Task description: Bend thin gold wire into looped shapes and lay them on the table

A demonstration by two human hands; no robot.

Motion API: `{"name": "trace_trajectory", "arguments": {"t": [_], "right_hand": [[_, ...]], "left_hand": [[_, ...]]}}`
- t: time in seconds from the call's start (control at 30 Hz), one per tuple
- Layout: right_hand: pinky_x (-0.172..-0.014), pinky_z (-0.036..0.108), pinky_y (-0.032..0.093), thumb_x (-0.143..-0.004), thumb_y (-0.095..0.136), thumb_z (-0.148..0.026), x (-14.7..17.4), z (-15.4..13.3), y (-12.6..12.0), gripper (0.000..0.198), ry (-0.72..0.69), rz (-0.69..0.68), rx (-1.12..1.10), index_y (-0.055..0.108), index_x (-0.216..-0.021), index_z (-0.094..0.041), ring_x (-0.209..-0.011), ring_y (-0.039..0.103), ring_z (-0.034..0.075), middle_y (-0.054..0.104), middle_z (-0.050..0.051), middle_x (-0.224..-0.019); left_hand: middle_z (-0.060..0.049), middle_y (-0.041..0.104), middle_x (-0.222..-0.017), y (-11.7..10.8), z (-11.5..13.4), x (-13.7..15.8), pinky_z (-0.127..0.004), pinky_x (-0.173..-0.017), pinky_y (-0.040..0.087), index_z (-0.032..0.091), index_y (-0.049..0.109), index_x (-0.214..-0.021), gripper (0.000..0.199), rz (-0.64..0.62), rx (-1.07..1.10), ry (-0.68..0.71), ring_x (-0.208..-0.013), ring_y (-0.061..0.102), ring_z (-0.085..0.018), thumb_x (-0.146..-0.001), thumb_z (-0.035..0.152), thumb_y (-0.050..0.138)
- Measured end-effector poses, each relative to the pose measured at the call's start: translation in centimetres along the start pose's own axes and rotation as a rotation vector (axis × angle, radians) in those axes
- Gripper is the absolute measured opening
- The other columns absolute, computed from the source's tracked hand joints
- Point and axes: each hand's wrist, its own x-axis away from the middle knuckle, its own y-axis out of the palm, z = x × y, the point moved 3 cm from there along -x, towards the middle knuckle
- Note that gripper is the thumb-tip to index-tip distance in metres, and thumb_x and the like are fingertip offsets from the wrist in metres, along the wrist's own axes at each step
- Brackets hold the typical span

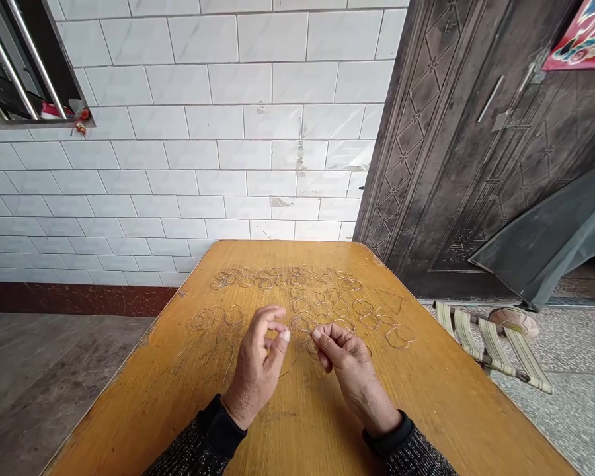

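Note:
My left hand (262, 362) is raised over the table with bent fingers. Its thumb tip meets a fingertip while the index finger stays lifted; whatever lies in that pinch is too fine to make out. Thumb and forefinger of my right hand (344, 357) are pressed together on a thin wire (313, 330), most of which blends into the wood. Just beyond both hands lie several thin wire rings (322, 309), copper-coloured and partly overlapping. Loose wire strands (203, 344) are scattered left of my left hand.
The wooden table (297, 430) reaches to a white tiled wall (203, 119). More wire loops (277, 274) form a row near its far edge. A dark carved door (456, 165) with a grey curtain (550, 231) stands right, beside a striped strap seat (493, 344).

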Motion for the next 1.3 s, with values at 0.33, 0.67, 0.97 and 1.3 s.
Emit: {"name": "trace_trajectory", "arguments": {"t": [0.33,0.67,0.97,1.3], "right_hand": [[-0.041,0.02,0.025,-0.071,0.06,-0.046,-0.5,-0.6,-0.6,0.036,-0.014,0.003,0.025,0.045,-0.055,-0.017,-0.038,0.032,0.005,0.04,-0.006,-0.042],[-0.035,0.019,0.025,-0.071,0.055,-0.054,-0.5,0.5,-0.3,0.039,0.06,-0.057,0.081,0.054,-0.066,-0.016,-0.034,0.037,0.005,0.05,-0.004,-0.054],[-0.034,0.016,0.027,-0.075,0.051,-0.051,1.5,1.5,2.3,0.038,0.223,-0.428,0.185,0.055,-0.065,-0.015,-0.034,0.041,0.004,0.055,-0.003,-0.052],[-0.037,0.018,0.023,-0.069,0.06,-0.044,0.7,2.0,1.6,0.033,0.179,-0.247,0.039,0.05,-0.055,-0.015,-0.033,0.034,0.003,0.05,-0.005,-0.047]], "left_hand": [[0.0,0.058,-0.069,1.3,-1.6,0.1,-0.019,-0.047,0.029,0.014,0.059,-0.077,0.027,-0.442,0.329,-0.522,-0.052,0.041,-0.006,-0.073,0.04,0.057],[0.0,0.055,-0.066,1.5,-2.6,0.0,-0.019,-0.049,0.033,0.011,0.058,-0.076,0.025,-0.329,0.491,-0.559,-0.052,0.044,-0.006,-0.069,0.035,0.063],[0.001,0.054,-0.066,1.0,-3.2,-0.5,-0.019,-0.054,0.037,0.011,0.054,-0.072,0.025,-0.143,0.566,-0.531,-0.054,0.045,-0.005,-0.07,0.034,0.063],[0.007,0.04,-0.056,1.4,-3.3,0.2,-0.017,-0.042,0.029,0.016,0.044,-0.068,0.024,-0.035,0.527,-0.554,-0.045,0.036,-0.004,-0.077,0.036,0.052]]}}
